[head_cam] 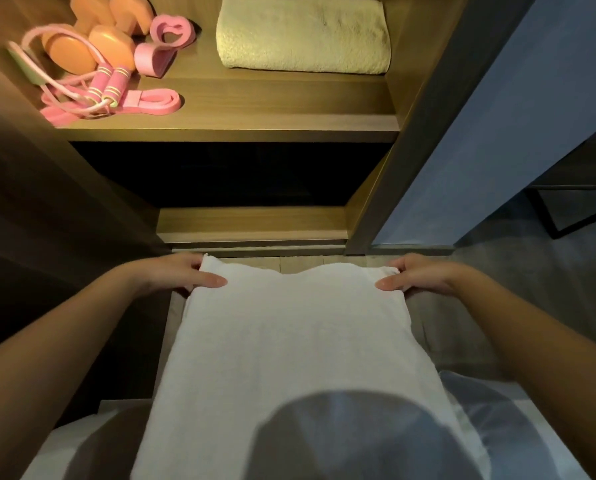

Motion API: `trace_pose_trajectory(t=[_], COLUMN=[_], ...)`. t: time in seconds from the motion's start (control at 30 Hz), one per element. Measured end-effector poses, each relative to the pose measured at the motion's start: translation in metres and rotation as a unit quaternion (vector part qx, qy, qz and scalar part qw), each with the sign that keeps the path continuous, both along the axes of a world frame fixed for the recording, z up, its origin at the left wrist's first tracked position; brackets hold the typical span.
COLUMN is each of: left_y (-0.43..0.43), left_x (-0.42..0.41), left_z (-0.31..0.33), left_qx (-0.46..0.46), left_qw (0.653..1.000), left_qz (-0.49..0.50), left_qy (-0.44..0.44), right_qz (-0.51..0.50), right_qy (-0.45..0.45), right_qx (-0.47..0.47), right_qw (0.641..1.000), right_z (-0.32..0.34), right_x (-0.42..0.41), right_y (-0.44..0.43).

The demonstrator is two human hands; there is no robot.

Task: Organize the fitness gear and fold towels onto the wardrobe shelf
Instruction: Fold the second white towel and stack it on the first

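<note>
A white towel [296, 334] hangs in front of me, stretched between both hands. My left hand [182, 273] pinches its top left corner, thumb on top. My right hand [418, 275] pinches the top right corner the same way. On the wooden wardrobe shelf [255, 112] above, a folded cream towel [303, 32] lies at the right. At the shelf's left sit orange dumbbells [92, 43], a pink skipping rope [95, 88] with striped handles, a pink resistance band [154, 102] and a pink looped strap [161, 43].
Below the shelf is a dark open compartment [227, 174] and a lower wooden ledge [251, 220]. A wardrobe side panel [414, 133] stands at the right, beside a blue-grey wall [518, 116]. A dark framed object [573, 209] rests on the floor at far right.
</note>
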State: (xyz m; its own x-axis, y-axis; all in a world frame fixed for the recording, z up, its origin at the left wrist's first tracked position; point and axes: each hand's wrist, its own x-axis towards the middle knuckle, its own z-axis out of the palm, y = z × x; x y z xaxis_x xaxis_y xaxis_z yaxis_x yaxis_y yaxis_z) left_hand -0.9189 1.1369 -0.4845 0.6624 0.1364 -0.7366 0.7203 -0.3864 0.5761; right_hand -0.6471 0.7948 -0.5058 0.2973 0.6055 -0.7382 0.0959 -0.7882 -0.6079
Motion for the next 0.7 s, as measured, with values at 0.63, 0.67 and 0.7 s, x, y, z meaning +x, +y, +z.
trace_pose_trajectory(t=[0.63, 0.67, 0.7], left_y=[-0.05, -0.051, -0.055], left_x=[-0.015, -0.027, -0.039], left_z=[0.027, 0.034, 0.039], left_qx=[-0.033, -0.048, -0.047], left_qw=[0.919, 0.922, 0.933], left_qz=[0.391, 0.384, 0.358], left_qy=[-0.035, -0.025, -0.006], right_qz=[-0.418, -0.402, -0.365], right_qy=[0.139, 0.158, 0.15], right_qx=[0.054, 0.046, 0.03], right_qw=[0.896, 0.901, 0.918], right_z=[0.055, 0.065, 0.07], right_x=[-0.068, -0.075, -0.083], right_y=[-0.004, -0.013, -0.022])
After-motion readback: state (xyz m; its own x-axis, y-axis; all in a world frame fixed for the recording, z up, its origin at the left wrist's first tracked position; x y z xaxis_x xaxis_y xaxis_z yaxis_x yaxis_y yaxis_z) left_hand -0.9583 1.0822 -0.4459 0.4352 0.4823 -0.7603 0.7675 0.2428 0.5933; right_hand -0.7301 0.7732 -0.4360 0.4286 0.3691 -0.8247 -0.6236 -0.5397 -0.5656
